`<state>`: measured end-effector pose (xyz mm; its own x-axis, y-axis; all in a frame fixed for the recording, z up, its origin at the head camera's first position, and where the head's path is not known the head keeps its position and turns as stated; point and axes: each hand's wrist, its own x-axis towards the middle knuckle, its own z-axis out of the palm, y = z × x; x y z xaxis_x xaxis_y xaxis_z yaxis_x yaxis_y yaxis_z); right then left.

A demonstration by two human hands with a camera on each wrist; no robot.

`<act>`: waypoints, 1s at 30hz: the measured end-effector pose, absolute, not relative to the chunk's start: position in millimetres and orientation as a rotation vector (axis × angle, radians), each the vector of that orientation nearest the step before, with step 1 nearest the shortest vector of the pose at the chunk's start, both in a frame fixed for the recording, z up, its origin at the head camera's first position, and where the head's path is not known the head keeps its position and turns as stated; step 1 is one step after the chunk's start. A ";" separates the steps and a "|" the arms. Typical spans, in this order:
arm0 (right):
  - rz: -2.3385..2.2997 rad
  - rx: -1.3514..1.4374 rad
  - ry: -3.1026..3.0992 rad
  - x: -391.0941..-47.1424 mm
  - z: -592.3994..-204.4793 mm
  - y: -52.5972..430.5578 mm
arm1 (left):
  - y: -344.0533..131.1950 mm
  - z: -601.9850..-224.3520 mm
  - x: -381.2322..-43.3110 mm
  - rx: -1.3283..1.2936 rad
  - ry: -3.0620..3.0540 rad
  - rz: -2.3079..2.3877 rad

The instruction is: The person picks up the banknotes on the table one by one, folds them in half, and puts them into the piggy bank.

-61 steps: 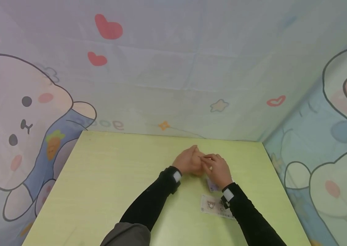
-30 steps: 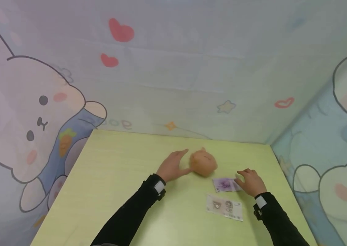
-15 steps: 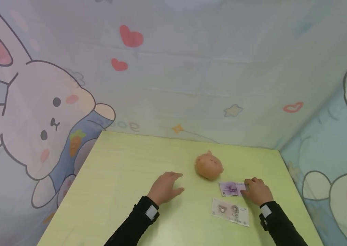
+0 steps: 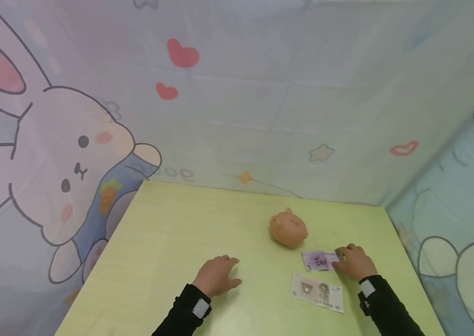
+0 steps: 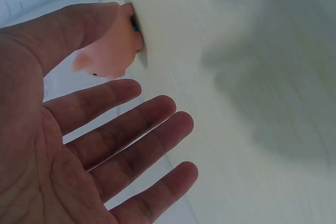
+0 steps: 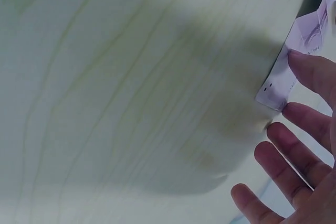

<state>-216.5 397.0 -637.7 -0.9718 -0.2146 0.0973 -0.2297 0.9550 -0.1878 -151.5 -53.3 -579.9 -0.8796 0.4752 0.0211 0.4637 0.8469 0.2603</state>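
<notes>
My right hand (image 4: pixel 355 263) is at the right end of a purple banknote (image 4: pixel 316 261) marked 5. In the right wrist view, the thumb overlaps one edge of this creased banknote (image 6: pixel 307 38) and the index fingertip is at its corner; the other fingers are spread. Nearer me lies a second, paler banknote (image 4: pixel 317 293), flat on the table. My left hand (image 4: pixel 216 276) hovers left of the banknotes, holding nothing, its fingers extended in the left wrist view. Beyond the notes sits an orange-pink piggy bank (image 4: pixel 288 229) with a thin dark slit on top, partly covered by my thumb in the left wrist view.
The pale yellow table (image 4: pixel 186 224) ends at the back against a hanging cloth (image 4: pixel 237 130) printed with rabbits, hearts and stars. Another printed cloth side (image 4: pixel 438 210) runs along the table's right edge.
Both hands were together at the piggy bank earlier; they have since parted. My left hand has drawn back toward me and left. My right hand has reached the purple banknote.
</notes>
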 end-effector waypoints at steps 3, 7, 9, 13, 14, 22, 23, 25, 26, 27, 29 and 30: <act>0.336 0.344 -3.036 -217.8 -638.0 399.1 | -55.8 -582.1 -148.7 0.750 2.977 0.406; 0.381 0.316 -3.084 -225.5 -643.3 404.7 | -58.0 -584.8 -146.1 0.752 2.980 0.438; 0.400 0.308 -3.114 -230.8 -646.0 407.7 | -58.6 -585.8 -144.2 0.758 2.981 0.450; 0.420 0.312 -3.164 -239.3 -648.8 412.6 | -58.7 -586.1 -140.0 0.776 2.978 0.468; 0.429 0.312 -3.174 -240.4 -648.7 413.6 | -58.6 -586.0 -139.4 0.777 2.977 0.470; 0.533 0.269 -3.162 -237.1 -643.6 409.3 | -58.5 -589.1 -137.7 0.754 2.970 0.461; 0.545 0.280 -3.147 -236.3 -642.1 407.6 | -58.5 -589.4 -137.9 0.752 2.969 0.466; 0.553 0.285 -3.123 -234.7 -640.8 404.6 | -58.1 -590.4 -138.4 0.754 2.968 0.477; 0.554 0.286 -3.112 -233.5 -640.2 403.5 | -57.6 -590.8 -138.5 0.758 2.968 0.485; 0.554 0.288 -3.104 -232.5 -640.1 402.5 | -57.1 -591.5 -138.9 0.761 2.969 0.490; 0.546 0.282 -3.092 -230.7 -640.9 401.4 | -56.0 -593.0 -139.5 0.769 2.971 0.496; 0.539 0.279 -3.087 -229.7 -642.0 400.9 | -55.4 -594.0 -139.7 0.773 2.972 0.501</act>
